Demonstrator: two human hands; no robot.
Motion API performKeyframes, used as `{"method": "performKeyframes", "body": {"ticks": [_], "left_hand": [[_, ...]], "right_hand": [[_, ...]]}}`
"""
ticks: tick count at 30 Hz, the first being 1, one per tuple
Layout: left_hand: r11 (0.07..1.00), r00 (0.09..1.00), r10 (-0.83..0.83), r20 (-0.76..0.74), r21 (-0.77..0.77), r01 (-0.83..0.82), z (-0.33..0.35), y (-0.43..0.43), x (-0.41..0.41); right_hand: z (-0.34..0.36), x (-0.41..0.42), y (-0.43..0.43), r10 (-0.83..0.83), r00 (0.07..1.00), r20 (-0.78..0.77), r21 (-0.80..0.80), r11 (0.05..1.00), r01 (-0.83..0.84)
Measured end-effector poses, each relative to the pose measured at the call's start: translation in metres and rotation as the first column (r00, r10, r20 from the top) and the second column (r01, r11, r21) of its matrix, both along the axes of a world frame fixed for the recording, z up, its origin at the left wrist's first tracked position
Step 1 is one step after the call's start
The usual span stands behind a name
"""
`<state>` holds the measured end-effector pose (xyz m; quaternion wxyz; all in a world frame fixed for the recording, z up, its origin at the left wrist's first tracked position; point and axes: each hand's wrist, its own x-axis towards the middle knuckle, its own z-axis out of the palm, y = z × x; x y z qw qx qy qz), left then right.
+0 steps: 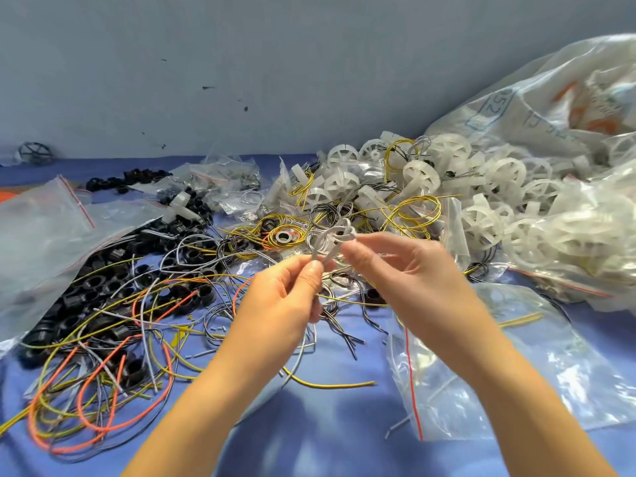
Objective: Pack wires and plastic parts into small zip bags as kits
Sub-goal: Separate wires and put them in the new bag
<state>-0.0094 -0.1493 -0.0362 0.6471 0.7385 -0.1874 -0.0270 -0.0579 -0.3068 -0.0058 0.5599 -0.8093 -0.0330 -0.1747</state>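
A coiled grey wire point(328, 239) is held up above the table between both hands. My left hand point(289, 290) pinches its lower strands between thumb and forefinger. My right hand point(406, 266) grips the coil's upper loop with its fingertips. Below the hands lie loose yellow, orange, grey and black wires point(113, 366) on the blue cloth. An empty zip bag with a red seal line point(481, 366) lies flat under my right forearm. White plastic wheels point(499, 201) are heaped at the right. Black plastic rings point(103, 290) are heaped at the left.
A large clear bag point(38, 242) lies at the far left over the black rings. A big printed sack point(568, 108) of white wheels fills the upper right. Small filled zip bags point(223, 177) sit at the back by the grey wall. A metal bearing ring point(284, 237) rests among yellow wires.
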Motion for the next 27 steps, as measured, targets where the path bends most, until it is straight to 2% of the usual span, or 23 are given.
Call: {"method": "performKeyframes", "body": {"ticks": [2,4,7,9,11,14,17,20,22,24,27], "left_hand": [[0.992,0.999,0.045,-0.022,0.116,-0.042,-0.005,0.006,0.004],[0.963,1.0,0.001,0.007,0.269,-0.003,-0.011,0.009,0.003],[0.875,0.987,-0.125,0.101,0.481,0.061,-0.02,0.006,-0.007],[0.846,0.986,-0.154,0.067,0.524,0.097,-0.022,0.003,-0.011],[0.836,0.983,-0.179,-0.032,0.522,0.169,-0.023,-0.003,-0.015],[0.884,0.949,-0.23,-0.217,0.36,0.297,-0.024,-0.016,-0.023],[0.909,0.882,-0.314,-0.35,0.156,0.386,-0.022,-0.029,-0.029],[0.894,0.837,-0.386,-0.389,0.065,0.443,-0.016,-0.04,-0.03],[0.896,0.837,-0.397,-0.376,0.038,0.442,-0.014,-0.045,-0.028],[0.89,0.815,-0.437,-0.381,-0.055,0.452,-0.013,-0.05,-0.024],[0.787,0.675,-0.616,-0.407,-0.271,0.555,-0.014,-0.051,-0.021]], "right_hand": [[0.004,-0.007,-0.015,-0.151,0.988,0.035,-0.161,0.975,0.154],[0.003,-0.01,-0.026,-0.309,0.951,0.027,-0.386,0.874,0.295],[-0.005,-0.016,-0.028,-0.381,0.908,-0.173,-0.6,0.772,0.209],[-0.014,-0.022,-0.024,-0.375,0.883,-0.281,-0.654,0.748,0.11],[-0.021,-0.026,-0.023,-0.38,0.875,-0.299,-0.702,0.709,0.067],[-0.023,-0.027,-0.025,-0.4,0.879,-0.259,-0.733,0.675,0.091],[-0.019,-0.028,-0.021,-0.368,0.901,-0.231,-0.698,0.708,0.11],[-0.013,-0.029,-0.012,-0.315,0.929,-0.193,-0.658,0.744,0.115],[-0.009,-0.028,-0.008,-0.287,0.945,-0.156,-0.651,0.75,0.12],[-0.006,-0.028,-0.004,-0.261,0.956,-0.131,-0.639,0.76,0.119],[0.0,-0.027,0.003,-0.211,0.968,-0.134,-0.629,0.773,0.081]]}}
